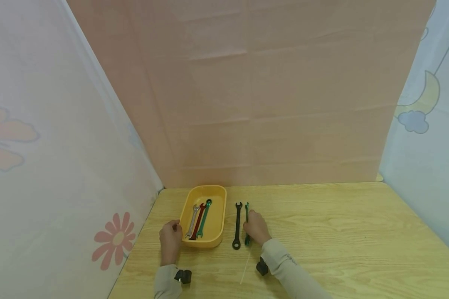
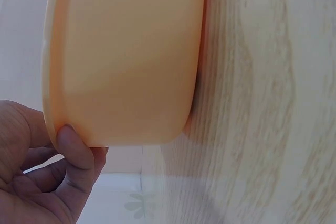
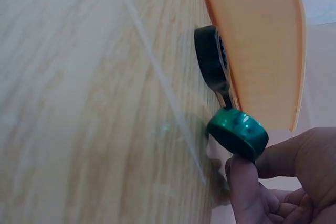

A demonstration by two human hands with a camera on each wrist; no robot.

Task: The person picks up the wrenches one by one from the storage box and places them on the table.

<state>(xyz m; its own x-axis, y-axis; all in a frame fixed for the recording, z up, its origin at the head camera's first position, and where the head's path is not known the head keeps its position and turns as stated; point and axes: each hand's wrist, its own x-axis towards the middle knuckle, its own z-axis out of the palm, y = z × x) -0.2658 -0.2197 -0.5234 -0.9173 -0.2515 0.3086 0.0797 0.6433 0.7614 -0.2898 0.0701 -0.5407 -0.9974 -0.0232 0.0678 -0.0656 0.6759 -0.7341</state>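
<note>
My left hand (image 1: 171, 238) pinches the rim of a yellow-orange plastic tray (image 1: 214, 242) at its left side. In the left wrist view the thumb and fingers lie on either side of the rim of the tray (image 2: 131, 66). Inside it lie a silver wrench (image 1: 193, 220), a red wrench (image 1: 198, 222) and a green wrench (image 1: 205, 218), side by side. My right hand (image 1: 257, 227) grips another green wrench (image 1: 247, 206) by its shaft; its ring end (image 3: 239, 132) shows in the right wrist view. Between tray and right hand lies a black combination wrench (image 1: 237, 226).
Everything stands on a wood-grain table (image 1: 321, 232). A thin pale strip (image 1: 245, 270) lies near the right wrist. A pinkish-brown cloth (image 1: 265, 104) hangs behind the table, with a flowered white curtain (image 1: 60, 124) on the left and a moon-patterned one (image 1: 434, 166) on the right.
</note>
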